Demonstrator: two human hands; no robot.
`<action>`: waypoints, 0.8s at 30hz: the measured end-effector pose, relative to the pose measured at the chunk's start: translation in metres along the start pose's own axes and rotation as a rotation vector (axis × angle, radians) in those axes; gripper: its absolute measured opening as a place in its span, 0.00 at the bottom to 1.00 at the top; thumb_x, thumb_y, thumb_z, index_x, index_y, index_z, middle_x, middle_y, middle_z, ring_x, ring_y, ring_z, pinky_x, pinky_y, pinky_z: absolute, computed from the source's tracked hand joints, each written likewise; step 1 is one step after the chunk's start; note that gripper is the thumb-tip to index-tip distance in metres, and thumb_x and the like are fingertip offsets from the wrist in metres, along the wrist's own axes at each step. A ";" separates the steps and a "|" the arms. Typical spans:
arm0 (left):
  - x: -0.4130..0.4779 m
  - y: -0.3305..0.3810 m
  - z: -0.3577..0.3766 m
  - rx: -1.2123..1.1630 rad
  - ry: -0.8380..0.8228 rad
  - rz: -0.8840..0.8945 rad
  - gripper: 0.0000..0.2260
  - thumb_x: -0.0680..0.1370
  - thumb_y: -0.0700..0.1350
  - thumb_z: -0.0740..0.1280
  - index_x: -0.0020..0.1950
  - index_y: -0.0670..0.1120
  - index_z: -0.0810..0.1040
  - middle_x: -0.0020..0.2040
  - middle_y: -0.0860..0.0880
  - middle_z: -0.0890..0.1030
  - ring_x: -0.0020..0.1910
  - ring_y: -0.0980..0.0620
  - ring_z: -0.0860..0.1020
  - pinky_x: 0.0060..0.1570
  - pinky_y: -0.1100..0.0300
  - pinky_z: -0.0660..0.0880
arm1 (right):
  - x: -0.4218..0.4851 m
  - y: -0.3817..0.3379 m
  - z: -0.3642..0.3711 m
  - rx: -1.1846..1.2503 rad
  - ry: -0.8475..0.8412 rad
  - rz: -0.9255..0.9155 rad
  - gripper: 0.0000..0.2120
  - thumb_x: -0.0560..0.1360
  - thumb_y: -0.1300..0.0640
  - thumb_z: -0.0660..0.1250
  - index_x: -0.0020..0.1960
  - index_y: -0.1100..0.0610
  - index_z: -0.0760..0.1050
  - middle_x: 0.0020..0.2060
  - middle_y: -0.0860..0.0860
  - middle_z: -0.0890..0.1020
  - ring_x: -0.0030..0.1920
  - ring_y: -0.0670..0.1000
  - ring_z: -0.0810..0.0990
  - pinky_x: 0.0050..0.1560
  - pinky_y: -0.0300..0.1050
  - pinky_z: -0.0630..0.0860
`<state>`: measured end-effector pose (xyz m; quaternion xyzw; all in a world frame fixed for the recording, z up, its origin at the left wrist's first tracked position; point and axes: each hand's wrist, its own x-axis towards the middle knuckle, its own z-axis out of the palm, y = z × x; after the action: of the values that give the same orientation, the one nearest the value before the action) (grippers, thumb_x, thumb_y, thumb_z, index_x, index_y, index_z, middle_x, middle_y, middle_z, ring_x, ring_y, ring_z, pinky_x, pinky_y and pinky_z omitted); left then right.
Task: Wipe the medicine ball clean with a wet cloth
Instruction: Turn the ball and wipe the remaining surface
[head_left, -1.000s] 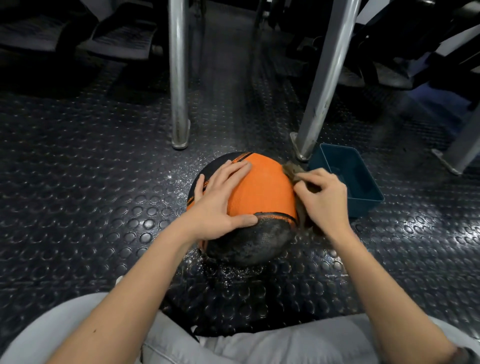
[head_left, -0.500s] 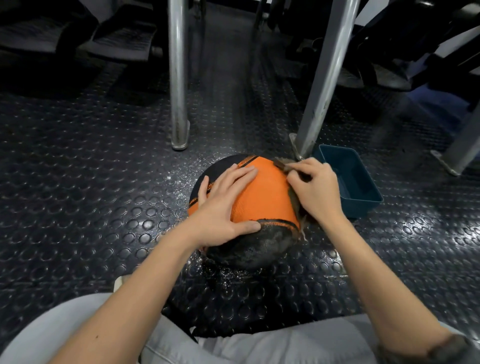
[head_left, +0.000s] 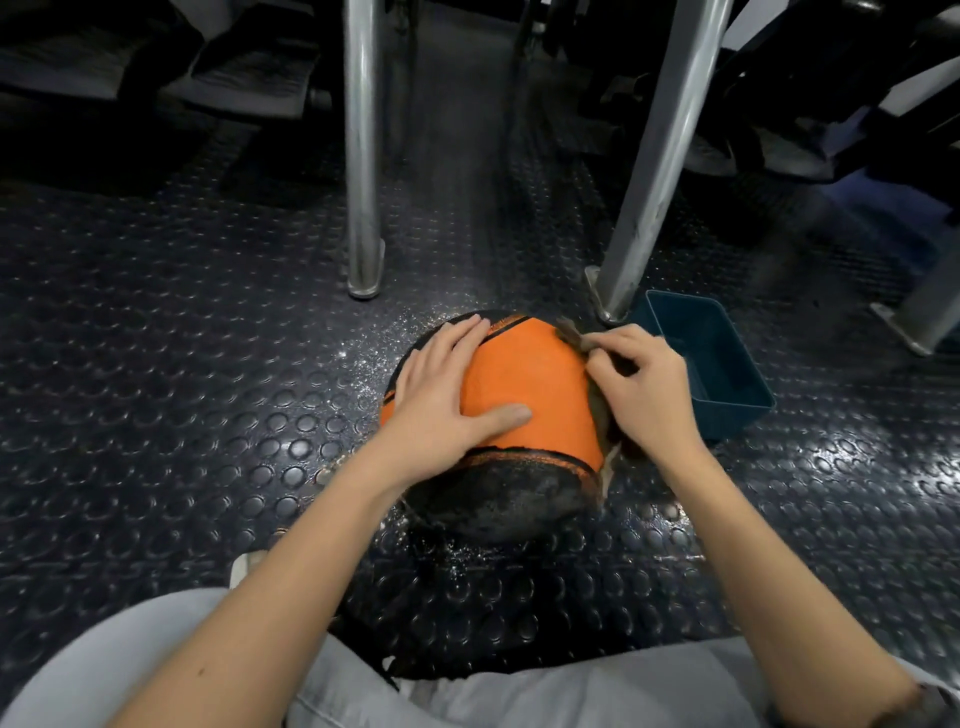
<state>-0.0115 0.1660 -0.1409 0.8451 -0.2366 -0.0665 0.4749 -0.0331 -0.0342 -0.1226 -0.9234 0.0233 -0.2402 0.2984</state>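
Left hand (head_left: 441, 400) flat, fingers spread, steadying the medicine ball (head_left: 530, 374) on the studded floor (head_left: 208, 364) | right hand (head_left: 644, 389) pinching the wet cloth (head_left: 571, 332); since a second ago I've swept it up the ball's right edge | near black panel (head_left: 498, 499) looks unwiped

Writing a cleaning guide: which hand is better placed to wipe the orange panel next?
Right. The right hand pinches the brownish cloth against the orange-and-black medicine ball; the left hand lies flat on it, holding nothing.
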 end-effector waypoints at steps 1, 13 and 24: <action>0.000 0.002 0.001 0.018 -0.008 0.002 0.43 0.67 0.67 0.66 0.76 0.55 0.53 0.70 0.65 0.54 0.60 0.73 0.48 0.73 0.55 0.43 | -0.001 0.002 -0.001 -0.006 -0.006 0.028 0.09 0.75 0.62 0.65 0.49 0.52 0.82 0.44 0.43 0.79 0.48 0.53 0.76 0.52 0.33 0.67; -0.001 0.005 -0.003 0.034 -0.107 0.041 0.42 0.65 0.65 0.66 0.75 0.57 0.54 0.67 0.67 0.54 0.66 0.69 0.50 0.74 0.54 0.41 | 0.031 -0.033 0.003 -0.288 -0.241 -0.221 0.12 0.78 0.58 0.60 0.54 0.52 0.81 0.50 0.46 0.80 0.45 0.52 0.67 0.49 0.55 0.71; 0.007 -0.001 0.000 0.046 -0.149 0.113 0.41 0.62 0.69 0.63 0.72 0.63 0.54 0.68 0.71 0.52 0.72 0.68 0.45 0.70 0.61 0.36 | -0.073 -0.023 -0.026 -0.291 -0.070 -0.396 0.09 0.73 0.59 0.65 0.49 0.53 0.82 0.46 0.45 0.81 0.41 0.49 0.67 0.36 0.48 0.69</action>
<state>-0.0051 0.1631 -0.1408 0.8336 -0.3202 -0.0970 0.4395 -0.1121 -0.0159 -0.1225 -0.9510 -0.1343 -0.2560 0.1101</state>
